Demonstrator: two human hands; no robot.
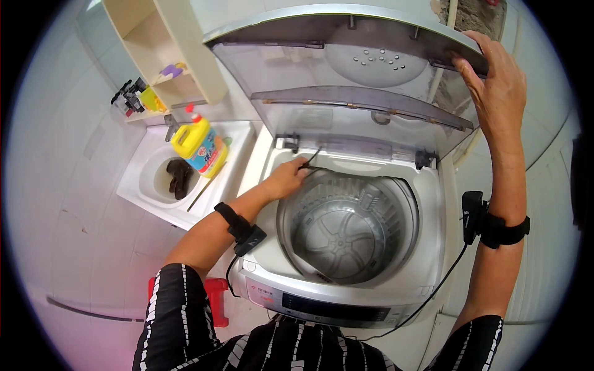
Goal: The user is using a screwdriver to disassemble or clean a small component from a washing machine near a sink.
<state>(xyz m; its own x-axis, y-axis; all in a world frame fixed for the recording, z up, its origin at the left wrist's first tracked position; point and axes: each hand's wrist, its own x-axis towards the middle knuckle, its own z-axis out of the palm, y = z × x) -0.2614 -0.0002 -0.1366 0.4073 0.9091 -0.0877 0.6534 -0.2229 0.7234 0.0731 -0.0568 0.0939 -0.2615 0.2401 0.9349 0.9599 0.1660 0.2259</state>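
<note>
A white top-loading washing machine (433, 235) stands in front of me, its metal drum (343, 241) uncovered. My right hand (500, 86) grips the upper right corner of the raised, see-through lid (291, 68), thumb on the inner side and fingers over the edge. At the drum opening's back left rim, my left hand (288, 178) is closed on a thin dark stick (317, 153), whose end points up and away. Its exact kind is too small to make out. Another dark strip runs from near these fingers along the rim.
A white sink (130, 188) at the left holds a dark cloth (179, 176) in its basin. On its ledge stand a yellow pump bottle (207, 151) and a thin stick (204, 187). Above hangs a cream shelf (204, 62). A red stool (218, 303) sits low. Cables trail from my armbands.
</note>
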